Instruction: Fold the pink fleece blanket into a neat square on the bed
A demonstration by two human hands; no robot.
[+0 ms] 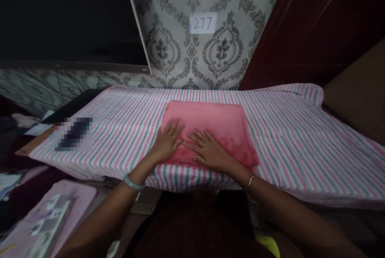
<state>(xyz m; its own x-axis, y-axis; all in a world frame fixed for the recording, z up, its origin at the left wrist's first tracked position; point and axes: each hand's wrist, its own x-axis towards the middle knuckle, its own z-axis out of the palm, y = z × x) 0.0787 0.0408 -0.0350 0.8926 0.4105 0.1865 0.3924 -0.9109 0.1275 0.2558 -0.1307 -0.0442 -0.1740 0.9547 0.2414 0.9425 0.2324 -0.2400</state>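
A folded pink cloth [216, 123] lies on a table covered with a pink, grey and white striped sheet [288, 129]. My left hand [167, 141] rests flat on the cloth's near left corner, fingers stretched out and apart. My right hand [207, 149] lies flat beside it on the cloth's near edge, fingers spread and pointing left. The fingertips of both hands nearly meet. Neither hand holds anything. A pale green bangle is on my left wrist and a thin bracelet on my right.
A paper label reading 277 [203, 23] is stuck on the patterned wall behind the table. A dark blurred object [73, 133] lies on the sheet at left. A pink printed bag [45, 222] sits below left. A dark red panel [315, 21] stands at right.
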